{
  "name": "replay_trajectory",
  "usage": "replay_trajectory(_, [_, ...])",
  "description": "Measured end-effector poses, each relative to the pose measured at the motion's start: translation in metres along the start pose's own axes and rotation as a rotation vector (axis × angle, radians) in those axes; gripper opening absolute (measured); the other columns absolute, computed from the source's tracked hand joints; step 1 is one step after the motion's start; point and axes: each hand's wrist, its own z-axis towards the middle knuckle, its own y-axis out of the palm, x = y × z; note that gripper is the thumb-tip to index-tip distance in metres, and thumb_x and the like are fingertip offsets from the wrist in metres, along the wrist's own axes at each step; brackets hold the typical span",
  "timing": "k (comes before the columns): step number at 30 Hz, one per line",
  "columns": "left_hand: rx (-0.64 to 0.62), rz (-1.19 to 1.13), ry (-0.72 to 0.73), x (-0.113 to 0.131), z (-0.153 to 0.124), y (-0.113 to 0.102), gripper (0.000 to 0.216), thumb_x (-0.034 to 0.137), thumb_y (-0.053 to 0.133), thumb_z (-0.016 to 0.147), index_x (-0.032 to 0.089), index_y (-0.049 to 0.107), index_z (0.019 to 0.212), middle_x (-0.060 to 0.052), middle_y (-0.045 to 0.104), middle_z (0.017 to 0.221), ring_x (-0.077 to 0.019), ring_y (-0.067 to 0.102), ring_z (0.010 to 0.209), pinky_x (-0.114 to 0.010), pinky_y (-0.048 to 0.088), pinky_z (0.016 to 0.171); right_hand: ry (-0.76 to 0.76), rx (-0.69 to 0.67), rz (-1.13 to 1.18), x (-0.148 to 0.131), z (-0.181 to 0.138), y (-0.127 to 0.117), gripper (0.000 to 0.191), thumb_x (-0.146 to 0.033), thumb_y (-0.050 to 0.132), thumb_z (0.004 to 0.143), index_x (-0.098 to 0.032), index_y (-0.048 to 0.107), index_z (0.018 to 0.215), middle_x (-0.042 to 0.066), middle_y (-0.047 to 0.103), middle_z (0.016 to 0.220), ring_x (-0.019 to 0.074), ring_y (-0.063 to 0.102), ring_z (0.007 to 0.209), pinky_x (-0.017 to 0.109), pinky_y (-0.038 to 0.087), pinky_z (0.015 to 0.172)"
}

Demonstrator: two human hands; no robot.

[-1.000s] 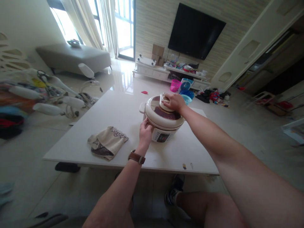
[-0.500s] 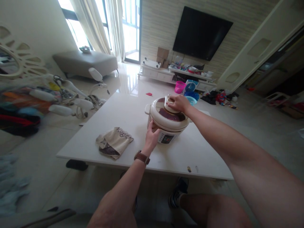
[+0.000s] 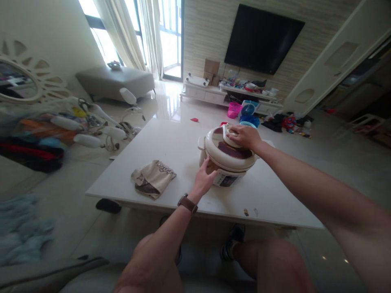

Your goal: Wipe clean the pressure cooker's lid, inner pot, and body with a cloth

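Observation:
A cream electric cooker with a control panel on its front stands on the white table. Its round lid has a dark see-through window and sits on top. My right hand is closed over the lid's handle. Low on the cooker's left front, my left hand grips the side, its thumb and forefinger apart against the body and rim. A brown watch is on the left wrist. To the left lies a folded beige and brown cloth.
Two small objects lie by the table's near edge. Beyond the table are a pink basket, a low white cabinet and a television. A lamp with several white shades stands left. My legs are under the near edge.
The cooker appears slightly farther right on the table, with both hands still on it. The whole view has shifted a little. The lid remains on the cooker.

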Motion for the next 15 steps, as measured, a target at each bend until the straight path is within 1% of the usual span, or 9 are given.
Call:
replay_trajectory(2, [0.043, 0.107, -0.045, 0.006, 0.002, -0.024, 0.061, 0.024, 0.071, 0.082, 0.022, 0.064, 0.143, -0.015, 0.073, 0.136, -0.0319, 0.069, 0.127, -0.049, 0.054, 0.111, 0.013, 0.119, 0.029, -0.019, -0.028, -0.010, 0.059, -0.051, 0.049, 0.100, -0.024, 0.064, 0.151, 0.016, 0.073, 0.133, 0.0370, 0.064, 0.121, 0.045, 0.048, 0.094])
replay_trajectory(4, [0.149, 0.335, -0.083, 0.007, 0.003, -0.059, 0.053, 0.024, 0.071, 0.083, 0.023, 0.065, 0.136, -0.016, 0.075, 0.124, -0.0311, 0.073, 0.113, -0.049, 0.056, 0.104, 0.126, 0.299, 0.112, -0.047, -0.070, -0.017, 0.062, -0.044, 0.044, 0.101, -0.026, 0.053, 0.160, 0.015, 0.070, 0.138, 0.0374, 0.062, 0.125, 0.052, 0.050, 0.100])
replay_trajectory(6, [0.233, 0.688, -0.105, 0.002, 0.000, -0.096, 0.056, 0.024, 0.074, 0.079, 0.022, 0.066, 0.134, -0.018, 0.071, 0.130, -0.0358, 0.067, 0.125, -0.052, 0.050, 0.111, 0.198, 0.438, 0.249, -0.077, -0.119, -0.011, 0.061, -0.038, 0.043, 0.101, -0.032, 0.049, 0.161, 0.014, 0.071, 0.130, 0.0358, 0.065, 0.118, 0.056, 0.052, 0.100])
replay_trajectory(8, [0.287, 1.000, -0.246, -0.008, -0.005, -0.128, 0.069, 0.027, 0.080, 0.073, 0.019, 0.062, 0.139, -0.025, 0.062, 0.143, -0.0463, 0.054, 0.140, -0.061, 0.044, 0.114, 0.197, 0.557, 0.407, -0.103, -0.165, 0.007, 0.058, -0.033, 0.046, 0.098, -0.035, 0.053, 0.155, 0.012, 0.074, 0.110, 0.0347, 0.067, 0.105, 0.056, 0.055, 0.094])
replay_trajectory(10, [0.269, 1.177, -0.457, -0.021, -0.012, -0.150, 0.080, 0.030, 0.082, 0.071, 0.015, 0.058, 0.145, -0.032, 0.051, 0.154, -0.0551, 0.042, 0.148, -0.071, 0.035, 0.116, 0.166, 0.584, 0.538, -0.123, -0.195, 0.032, 0.053, -0.027, 0.051, 0.095, -0.038, 0.059, 0.146, 0.010, 0.073, 0.097, 0.0341, 0.068, 0.095, 0.054, 0.058, 0.087])
replay_trajectory(11, [0.247, 1.217, -0.545, -0.028, -0.015, -0.158, 0.086, 0.030, 0.082, 0.071, 0.015, 0.054, 0.151, -0.033, 0.044, 0.161, -0.0576, 0.035, 0.152, -0.074, 0.030, 0.117, 0.154, 0.565, 0.586, -0.129, -0.204, 0.045, 0.050, -0.025, 0.052, 0.094, -0.040, 0.062, 0.141, 0.009, 0.072, 0.095, 0.0334, 0.068, 0.093, 0.054, 0.059, 0.086])
replay_trajectory(12, [0.231, 1.244, -0.589, -0.035, -0.018, -0.163, 0.091, 0.030, 0.080, 0.073, 0.015, 0.048, 0.157, -0.034, 0.035, 0.168, -0.0582, 0.029, 0.156, -0.076, 0.027, 0.119, 0.131, 0.525, 0.628, -0.134, -0.209, 0.056, 0.049, -0.022, 0.053, 0.093, -0.040, 0.063, 0.137, 0.009, 0.072, 0.096, 0.0331, 0.069, 0.092, 0.053, 0.059, 0.086])
replay_trajectory(14, [0.253, 1.306, -0.572, -0.046, -0.021, -0.169, 0.093, 0.030, 0.075, 0.078, 0.016, 0.041, 0.164, -0.032, 0.025, 0.174, -0.0566, 0.022, 0.160, -0.075, 0.023, 0.121, 0.068, 0.435, 0.700, -0.138, -0.212, 0.072, 0.048, -0.018, 0.055, 0.092, -0.039, 0.065, 0.133, 0.008, 0.072, 0.100, 0.0322, 0.069, 0.094, 0.052, 0.060, 0.087])
replay_trajectory(15, [0.282, 1.341, -0.535, -0.050, -0.021, -0.170, 0.090, 0.029, 0.072, 0.082, 0.015, 0.040, 0.164, -0.031, 0.025, 0.174, -0.0554, 0.022, 0.160, -0.075, 0.021, 0.122, 0.030, 0.408, 0.731, -0.138, -0.211, 0.077, 0.048, -0.016, 0.055, 0.091, -0.037, 0.065, 0.133, 0.008, 0.072, 0.101, 0.0316, 0.069, 0.095, 0.051, 0.060, 0.087])
